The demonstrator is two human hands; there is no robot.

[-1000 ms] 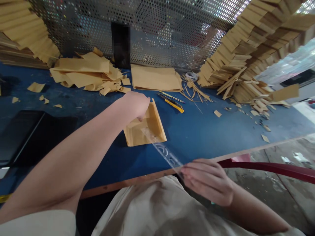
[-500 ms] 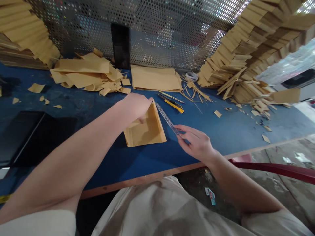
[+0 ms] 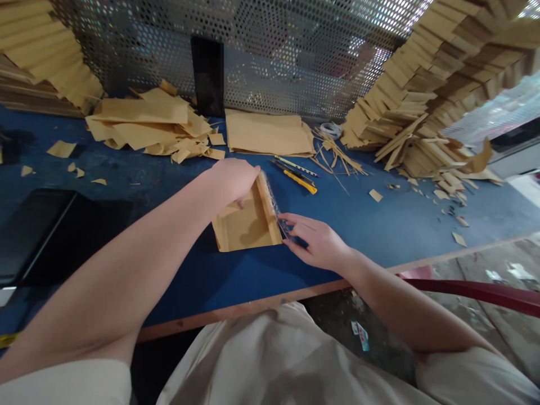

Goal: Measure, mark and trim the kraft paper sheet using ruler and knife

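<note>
A brown kraft paper piece (image 3: 244,225) lies on the blue table (image 3: 363,236), its right edge folded up. My left hand (image 3: 234,180) rests on its top part, fingers curled down and pressing the paper. My right hand (image 3: 314,242) holds a clear plastic ruler (image 3: 274,205) by its near end, and the ruler lies along the raised right edge of the paper.
A yellow utility knife (image 3: 298,181) and a pencil (image 3: 295,166) lie just beyond the paper. A stack of kraft sheets (image 3: 265,132), loose offcuts (image 3: 143,121), tall piles of folded pieces (image 3: 426,90) and a black tray (image 3: 34,230) surround the spot. A perforated metal screen (image 3: 274,50) stands behind.
My right hand rose from my lap with the ruler, moved forward over the table and laid the ruler against the paper's right edge. My left hand stayed on the paper.
</note>
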